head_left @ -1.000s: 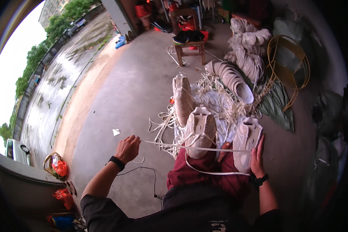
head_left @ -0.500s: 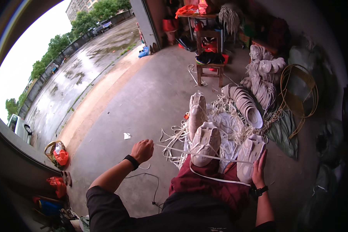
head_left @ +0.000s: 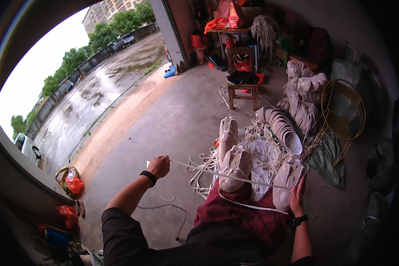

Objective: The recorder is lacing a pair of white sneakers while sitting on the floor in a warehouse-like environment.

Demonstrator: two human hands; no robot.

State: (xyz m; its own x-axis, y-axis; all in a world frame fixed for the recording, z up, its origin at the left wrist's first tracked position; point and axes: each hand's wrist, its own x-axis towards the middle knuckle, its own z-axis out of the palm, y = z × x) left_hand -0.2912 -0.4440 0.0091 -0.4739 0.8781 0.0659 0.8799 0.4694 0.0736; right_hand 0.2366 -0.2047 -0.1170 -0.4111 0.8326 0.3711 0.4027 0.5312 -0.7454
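Note:
My left hand point(head_left: 158, 166) is closed in a fist and holds one end of a flat white shoelace point(head_left: 204, 169). The lace runs taut to the right, across a pale shoe point(head_left: 235, 167) at my knees, to the pale shoe upper point(head_left: 287, 182) beside my right hand. My right hand point(head_left: 298, 195) grips this upper along its right side, its fingers partly hidden. A second stretch of lace loops over my maroon trousers point(head_left: 239, 217). Another pale shoe point(head_left: 228, 133) lies just beyond the middle one.
Tangled white laces point(head_left: 204, 173) and a white sheet point(head_left: 264, 153) spread past my knees. A row of nested shoe uppers point(head_left: 281, 128) and bundled uppers point(head_left: 303, 88) lie to the right. A wooden chair point(head_left: 242, 77) stands ahead; a black cable point(head_left: 179, 208) trails on the floor.
My left hand has shifted slightly left and up, with the lace still stretched between my hands. My right hand stays on the shoe upper. The whole view has tilted a little.

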